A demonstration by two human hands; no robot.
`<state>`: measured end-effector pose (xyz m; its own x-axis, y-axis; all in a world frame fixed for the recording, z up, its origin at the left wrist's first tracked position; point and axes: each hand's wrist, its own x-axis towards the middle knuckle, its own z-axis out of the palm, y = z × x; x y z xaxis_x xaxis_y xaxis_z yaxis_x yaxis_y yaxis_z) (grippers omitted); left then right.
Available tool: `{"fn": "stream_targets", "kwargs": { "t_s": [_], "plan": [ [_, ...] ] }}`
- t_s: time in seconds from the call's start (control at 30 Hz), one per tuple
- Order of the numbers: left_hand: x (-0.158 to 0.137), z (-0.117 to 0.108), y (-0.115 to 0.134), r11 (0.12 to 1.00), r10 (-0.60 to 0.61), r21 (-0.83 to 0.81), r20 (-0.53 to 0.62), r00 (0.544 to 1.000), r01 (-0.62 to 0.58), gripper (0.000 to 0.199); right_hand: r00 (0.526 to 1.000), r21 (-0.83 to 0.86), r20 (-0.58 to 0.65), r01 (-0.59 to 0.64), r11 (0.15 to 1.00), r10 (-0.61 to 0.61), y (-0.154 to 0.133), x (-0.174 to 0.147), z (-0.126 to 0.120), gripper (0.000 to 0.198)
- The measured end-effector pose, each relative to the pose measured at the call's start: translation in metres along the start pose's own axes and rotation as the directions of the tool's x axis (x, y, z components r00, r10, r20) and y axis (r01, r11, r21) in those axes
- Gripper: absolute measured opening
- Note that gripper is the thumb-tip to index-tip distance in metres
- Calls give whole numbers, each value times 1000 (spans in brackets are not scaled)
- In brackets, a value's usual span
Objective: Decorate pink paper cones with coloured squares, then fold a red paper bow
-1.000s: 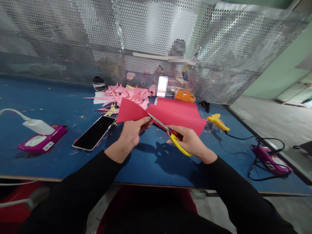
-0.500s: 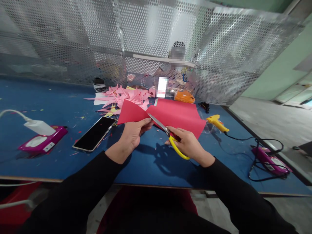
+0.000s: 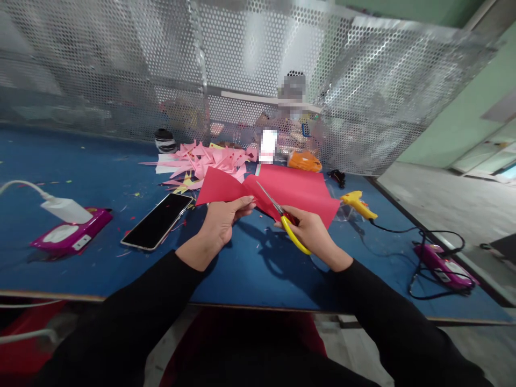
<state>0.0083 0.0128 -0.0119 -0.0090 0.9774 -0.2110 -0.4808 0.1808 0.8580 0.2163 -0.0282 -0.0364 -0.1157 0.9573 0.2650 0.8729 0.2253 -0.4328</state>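
My left hand (image 3: pixel 226 215) pinches a piece of red paper (image 3: pixel 220 186) near its lower edge, thumb on top. In my right hand (image 3: pixel 308 228) is a pair of scissors (image 3: pixel 291 234) with yellow handles, its blades pointing up and to the left over the red paper. Right of my left hand, a larger red sheet (image 3: pixel 298 188) lies at the middle of the table. Whether the held piece is still joined to that sheet I cannot tell. Pink paper cut-outs (image 3: pixel 213 159) are heaped just behind the red paper.
On the blue table (image 3: pixel 137 274) lie a phone (image 3: pixel 157 221), a purple power strip (image 3: pixel 74 234) at left, a yellow glue gun (image 3: pixel 358 204), and another purple strip (image 3: pixel 445 266) with tangled cord at right. A perforated silvery screen (image 3: pixel 161 59) stands behind.
The scissors have shifted slightly right, their tips moving away from my left fingertips, and the blades look closer together. My left hand keeps its pinch on the paper.
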Motion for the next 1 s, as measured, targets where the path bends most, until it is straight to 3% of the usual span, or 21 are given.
{"fn": "stream_targets", "kwargs": {
  "t_s": [0.13, 0.27, 0.4, 0.6, 0.77, 1.0],
  "plan": [
    [-2, 1, 0, 1000, -1, 19, 7, 1000, 1, 8, 996, -170, 9, -91, 981, 94, 10, 34, -1, 24],
    [-4, 1, 2, 1000, -5, 31, 21, 1000, 4, 7, 981, -291, -75, -193, 937, 179, 27, 83, -3, 24],
    [-4, 0, 3, 999, -3, 38, 43, 999, 1, 10, 986, -341, -92, -165, 925, 142, 33, 106, -8, 31],
    [-8, 3, -1, 999, 2, 51, 92, 996, -7, 10, 985, -362, -164, -114, 925, 57, 15, 72, 16, 33],
    [-18, 9, -4, 994, -36, 109, 159, 987, 19, 7, 996, -280, -83, 16, 960, -40, 8, 39, 41, 32],
    [-22, 9, -15, 963, -152, 260, 279, 948, 78, 9, 988, -33, -144, -58, 998, 52, 16, 42, 36, 32]
  ]
}}
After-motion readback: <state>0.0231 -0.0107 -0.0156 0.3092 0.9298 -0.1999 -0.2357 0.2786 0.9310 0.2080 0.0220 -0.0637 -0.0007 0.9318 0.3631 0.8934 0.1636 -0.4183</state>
